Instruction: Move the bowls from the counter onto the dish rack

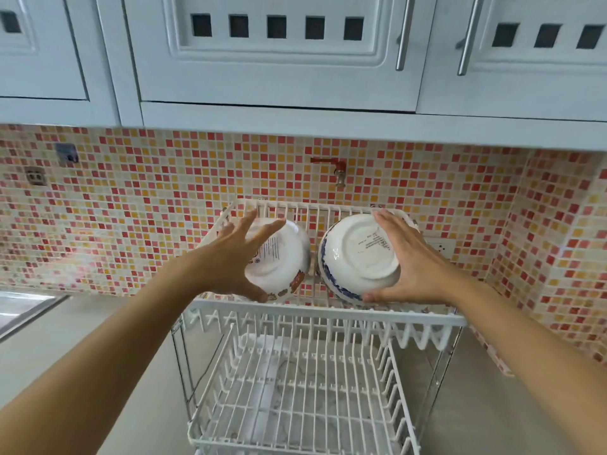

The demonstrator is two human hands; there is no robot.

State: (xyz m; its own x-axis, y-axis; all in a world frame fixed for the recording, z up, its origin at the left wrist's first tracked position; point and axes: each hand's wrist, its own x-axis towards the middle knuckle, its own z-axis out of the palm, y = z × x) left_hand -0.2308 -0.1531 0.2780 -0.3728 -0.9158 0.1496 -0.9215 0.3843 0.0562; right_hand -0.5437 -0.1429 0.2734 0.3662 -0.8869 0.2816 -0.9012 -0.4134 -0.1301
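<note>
Bowls, two of them, both on the upper tier of the dish rack [328, 315], bases facing out, rims toward the tiled wall [131, 208]. Left hand [235, 257] is spread wide over the left bowl [282, 261], thumb under its lower edge, fingers fanned across the top left of it. Right hand [414, 261] is spread too, cupping the right bowl [354, 257] from its right side, thumb at the bottom rim. The bowls sit side by side, just about touching, left one tilted more. Blue pattern on the right bowl, red-brown print on the left. Each bowl lies straight ahead of its own hand, so letting go likely means pulling back toward the rack's front rail. Whether the bowls already rest on the wires or hang in the hands, cannot tell. The rims are hidden. The lower tier of the rack holds nothing visible. The tabletop [98, 323] under the rack is grey; any further bowls on it are out of view.
</note>
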